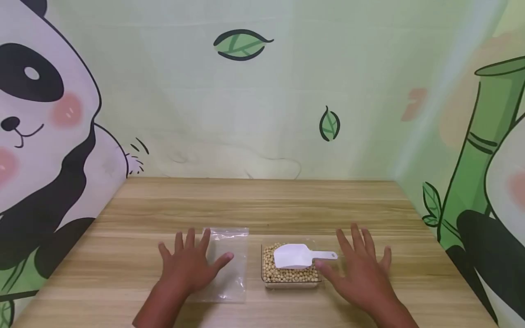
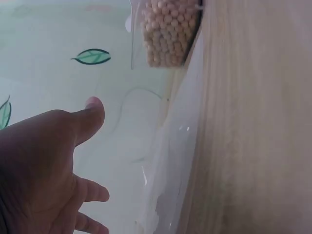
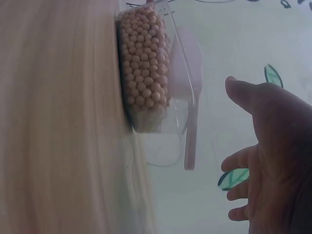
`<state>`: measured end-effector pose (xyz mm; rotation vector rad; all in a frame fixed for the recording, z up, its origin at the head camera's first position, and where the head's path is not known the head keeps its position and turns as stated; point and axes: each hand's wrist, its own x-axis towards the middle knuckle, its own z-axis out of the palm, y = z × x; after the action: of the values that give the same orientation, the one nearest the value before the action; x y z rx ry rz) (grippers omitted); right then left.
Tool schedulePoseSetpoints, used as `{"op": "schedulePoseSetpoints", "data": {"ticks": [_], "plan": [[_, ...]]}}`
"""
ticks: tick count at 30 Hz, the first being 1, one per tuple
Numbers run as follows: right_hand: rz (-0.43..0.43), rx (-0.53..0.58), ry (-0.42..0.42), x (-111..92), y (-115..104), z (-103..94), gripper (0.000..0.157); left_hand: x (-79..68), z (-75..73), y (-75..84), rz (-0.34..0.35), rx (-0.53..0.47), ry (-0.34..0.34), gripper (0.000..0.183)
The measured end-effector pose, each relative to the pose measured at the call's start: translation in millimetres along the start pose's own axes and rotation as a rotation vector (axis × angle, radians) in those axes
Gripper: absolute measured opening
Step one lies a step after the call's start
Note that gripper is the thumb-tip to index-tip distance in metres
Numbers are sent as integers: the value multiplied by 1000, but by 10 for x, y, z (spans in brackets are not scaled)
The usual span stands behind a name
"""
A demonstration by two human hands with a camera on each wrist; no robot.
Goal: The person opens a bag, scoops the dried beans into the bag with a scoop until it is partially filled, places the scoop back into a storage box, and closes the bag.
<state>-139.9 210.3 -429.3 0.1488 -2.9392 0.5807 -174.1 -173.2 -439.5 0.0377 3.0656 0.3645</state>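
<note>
A clear zip bag (image 1: 234, 275) lies flat on the wooden table, its zip edge at the far side. My left hand (image 1: 186, 269) is spread over the bag's left part, and the left wrist view shows it held above the plastic. Right of the bag stands a clear rectangular box (image 1: 293, 285) filled with round, pale beans (image 3: 144, 63) that look like soybeans. On the beans rests a white scoop (image 1: 293, 256), its handle pointing right over the box's rim. Beside that handle my right hand (image 1: 362, 273) is spread, holding nothing; the right wrist view shows it apart from the scoop.
The wooden table (image 1: 262, 205) runs back to a pale green wall covering (image 1: 287, 91) printed with leaves. Printed panels with a panda (image 1: 33, 173) on the left and bamboo (image 1: 471, 173) on the right border the table's sides.
</note>
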Motion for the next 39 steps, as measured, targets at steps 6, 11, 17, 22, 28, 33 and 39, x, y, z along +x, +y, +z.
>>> {"op": "schedulePoseSetpoints", "data": {"ticks": [6,11,17,22,28,33,39], "plan": [[-34,0,-9,22,-136,14,100,206,67,-29,-36,-43,-12,98],[-77,23,-1,71,-268,34,99,330,192,-58,-37,-99,10,92],[-157,7,2,168,-474,54,95,341,280,-92,-15,-143,36,90],[-196,1,-5,285,-622,66,91,336,324,-111,-12,-197,49,89],[-202,36,-51,400,-777,45,91,341,339,-116,-13,-239,58,87],[-200,47,-66,434,-827,27,90,337,348,-111,-23,-264,73,82],[-211,53,-61,450,-844,22,91,384,383,-146,-8,-284,134,80]]}}
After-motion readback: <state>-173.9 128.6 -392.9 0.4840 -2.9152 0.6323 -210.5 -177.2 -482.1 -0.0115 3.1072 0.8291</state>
